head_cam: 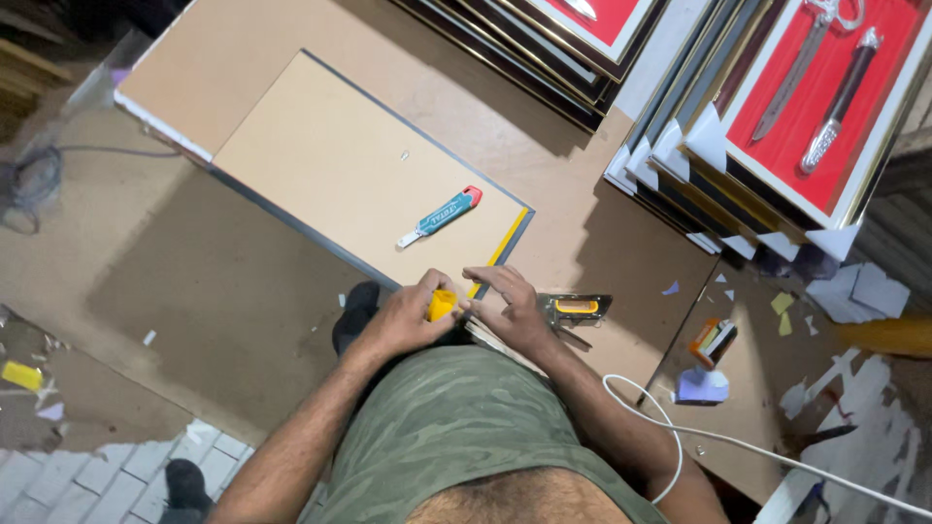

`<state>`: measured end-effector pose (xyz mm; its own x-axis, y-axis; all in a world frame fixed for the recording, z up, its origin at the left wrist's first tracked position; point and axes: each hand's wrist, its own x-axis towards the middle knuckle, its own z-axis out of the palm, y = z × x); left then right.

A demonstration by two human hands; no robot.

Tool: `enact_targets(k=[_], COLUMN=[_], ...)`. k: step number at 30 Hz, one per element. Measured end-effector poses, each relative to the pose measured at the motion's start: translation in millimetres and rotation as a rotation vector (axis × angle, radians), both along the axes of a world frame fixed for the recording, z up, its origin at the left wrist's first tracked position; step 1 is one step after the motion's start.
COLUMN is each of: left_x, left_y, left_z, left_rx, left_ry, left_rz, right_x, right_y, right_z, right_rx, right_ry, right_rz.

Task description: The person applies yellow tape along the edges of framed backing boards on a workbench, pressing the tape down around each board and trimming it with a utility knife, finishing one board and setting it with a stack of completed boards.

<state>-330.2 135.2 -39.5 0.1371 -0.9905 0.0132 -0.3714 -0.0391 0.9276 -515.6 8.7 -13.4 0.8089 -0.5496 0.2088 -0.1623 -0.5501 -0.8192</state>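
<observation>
A framed panel lies face down, its tan backing board (359,175) up and a metal frame edge around it. My left hand (403,315) grips a yellow tape roll (442,305) at the panel's near corner. My right hand (510,306) presses its fingers flat on the near edge, where a strip of yellow tape (507,243) runs along the frame's short side. A teal utility knife with a red end (442,215) lies on the backing board just beyond my hands.
A staple gun (575,308) lies right of my right hand. Stacked frames (680,136) and a red-backed frame with knives (825,87) fill the upper right. A white cable (680,437) crosses near my right arm. Paper scraps litter the right; a small orange-and-black tool (714,340) sits there.
</observation>
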Motion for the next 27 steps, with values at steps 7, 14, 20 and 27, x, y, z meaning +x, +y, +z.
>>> enact_targets(k=[7, 14, 20, 27], left_x=[53, 136, 180, 311], left_y=[-44, -59, -60, -57], left_z=[20, 33, 14, -4], left_rx=[0.066, -0.061, 0.077, 0.441], left_ry=[-0.171, -0.154, -0.154, -0.486], left_rz=[-0.284, -0.500, -0.701, -0.822], right_x=[59, 134, 155, 71], right_y=[21, 61, 111, 172], right_z=[13, -12, -62, -102], right_rx=[0.188, 0.451, 0.399, 0.335], right_ry=[0.016, -0.109, -0.151, -0.079], right_rz=[-0.357, -0.774, -1.110, -1.594])
